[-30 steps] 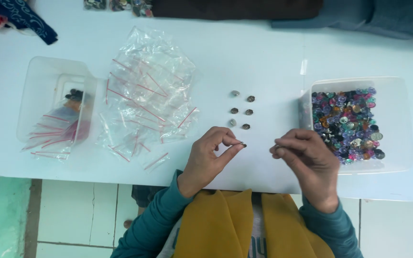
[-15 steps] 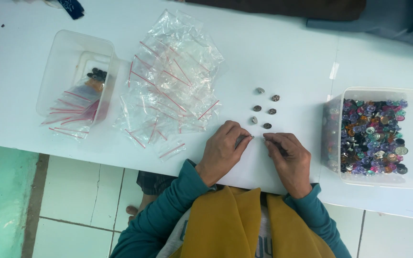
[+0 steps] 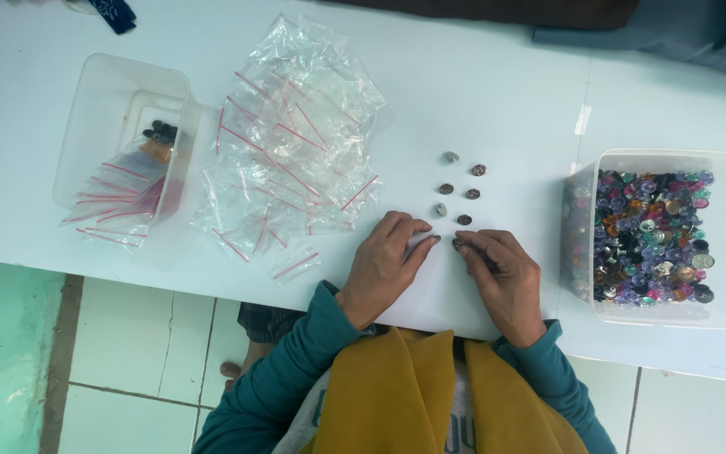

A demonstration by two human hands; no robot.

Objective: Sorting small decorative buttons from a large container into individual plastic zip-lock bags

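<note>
Hands unmoved since earlier, right hand (image 3: 502, 273) grip pinching button (image 3: 457, 244), left hand (image 3: 386, 261) half-curled near table edge (image 3: 170, 267).

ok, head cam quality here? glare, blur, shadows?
Head view: even, soft daylight, only faint shadows under the left hand and right hand; white table bright but not blown out; mild sheen on the clear bags; loose buttons small and soft; no obvious motion blur.

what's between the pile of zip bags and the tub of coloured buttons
Head view: six small buttons on the white table, between the zip bags and the tub.
</note>
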